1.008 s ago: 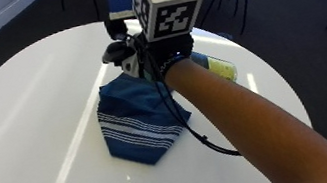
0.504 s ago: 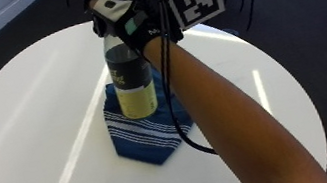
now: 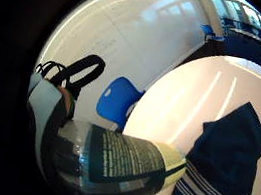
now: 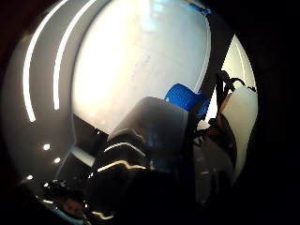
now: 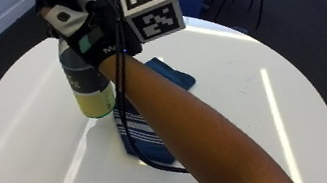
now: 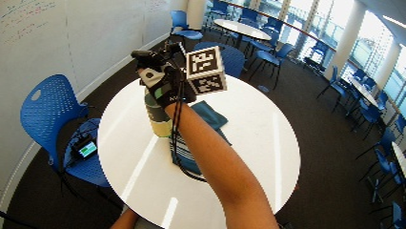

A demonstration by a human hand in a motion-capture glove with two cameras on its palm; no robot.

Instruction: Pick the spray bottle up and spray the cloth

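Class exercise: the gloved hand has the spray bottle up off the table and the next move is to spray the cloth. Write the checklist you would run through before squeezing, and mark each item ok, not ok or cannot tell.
1. Bottle held: the right hand grips the spray bottle around its upper part. Ok.
2. Bottle off the table: its base hangs above the white table. Ok.
3. Cloth in place: the dark blue striped cloth lies flat on the table, beside and below the bottle. Ok.
4. Nozzle aimed at the cloth: the spray head is hidden by the hand. Cannot tell.
5. Finger on the trigger: hidden. Cannot tell.
6. Liquid in the bottle: the lower part looks yellowish through the wall. Ok, though the level is unclear.
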